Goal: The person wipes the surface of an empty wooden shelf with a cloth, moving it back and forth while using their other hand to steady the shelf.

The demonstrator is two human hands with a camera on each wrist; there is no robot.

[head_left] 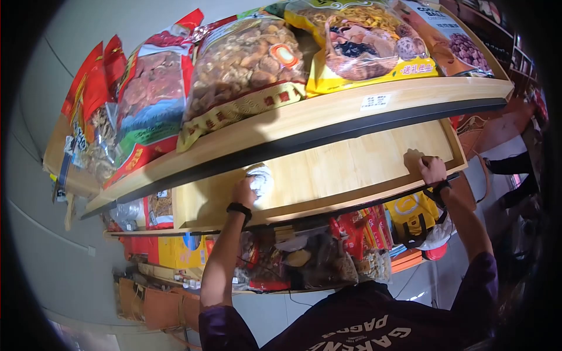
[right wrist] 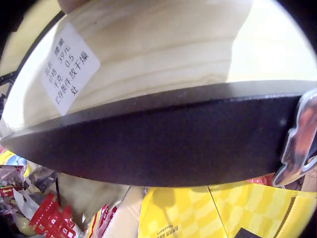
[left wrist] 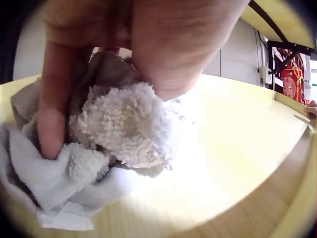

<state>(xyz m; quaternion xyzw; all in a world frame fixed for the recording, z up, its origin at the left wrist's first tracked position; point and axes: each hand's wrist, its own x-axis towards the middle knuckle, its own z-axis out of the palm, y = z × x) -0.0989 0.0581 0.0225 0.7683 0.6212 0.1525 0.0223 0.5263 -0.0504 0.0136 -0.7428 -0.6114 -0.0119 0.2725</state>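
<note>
Gripping fluffy white cloth (left wrist: 126, 124) under left hand (head_left: 243, 193), pale wooden shelf rim (right wrist: 163, 52) under right hand (head_left: 432, 169); maybe risking tipping if leaning hard.

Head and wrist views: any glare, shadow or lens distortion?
Head: fisheye bowing, black corners, bright spot on the cloth, shadow on the shelf at image-left of it. Left wrist: glare washes out the shelf beside the cloth. Right wrist: black edge strip bows; label legible.
</note>
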